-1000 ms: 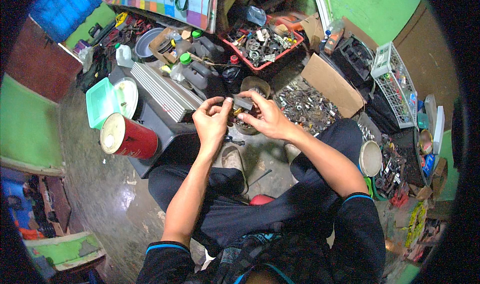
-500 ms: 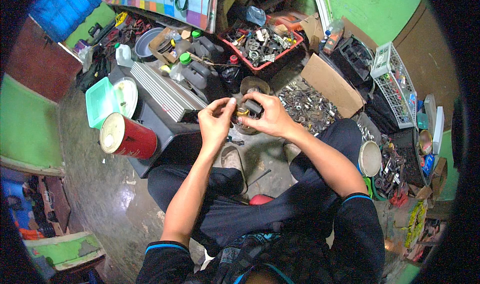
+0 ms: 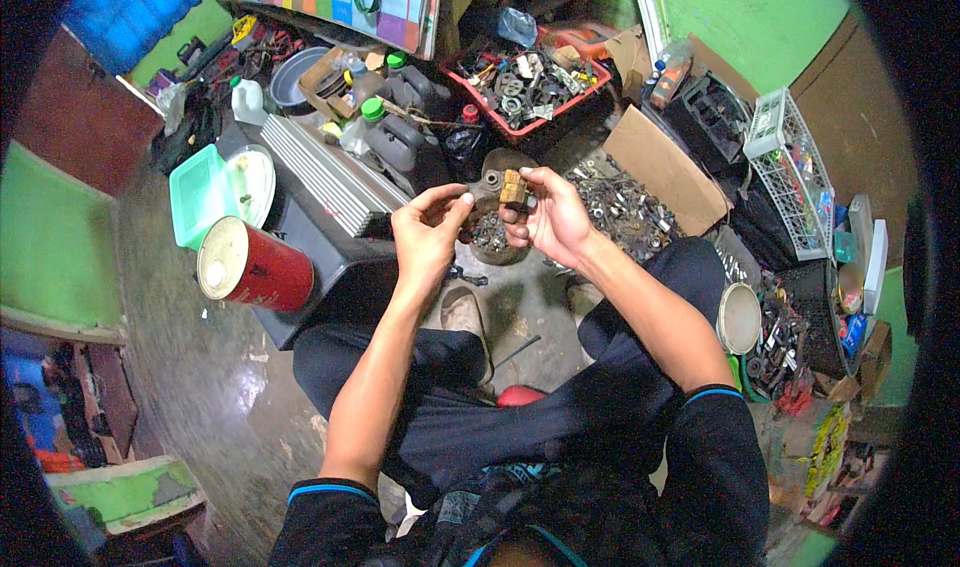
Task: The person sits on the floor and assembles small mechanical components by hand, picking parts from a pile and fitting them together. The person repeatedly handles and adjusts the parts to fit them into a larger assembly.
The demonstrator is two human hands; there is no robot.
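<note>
My right hand (image 3: 556, 223) grips a small brownish-yellow, block-shaped part (image 3: 514, 189) between thumb and fingers, raised above the floor. Facing it, my left hand (image 3: 427, 235) has its thumb and fingers pinched together. A grey metal piece with a round hole (image 3: 491, 180) shows just beyond the left fingertips; whether they hold it, I cannot tell. Under both hands stands a round container of small metal parts (image 3: 490, 235), partly hidden by them.
Loose hardware (image 3: 625, 212) lies on the floor to the right, beside a cardboard flap (image 3: 668, 170). Behind is a red crate (image 3: 545, 114) heaped with parts. At left, a red can (image 3: 262, 267) stands by a dark box. A white-lidded tub (image 3: 739, 318) sits near my right knee.
My right hand has turned and drawn slightly right, bringing the brownish-yellow part into clear view. The fingers of both hands are now farther apart.
</note>
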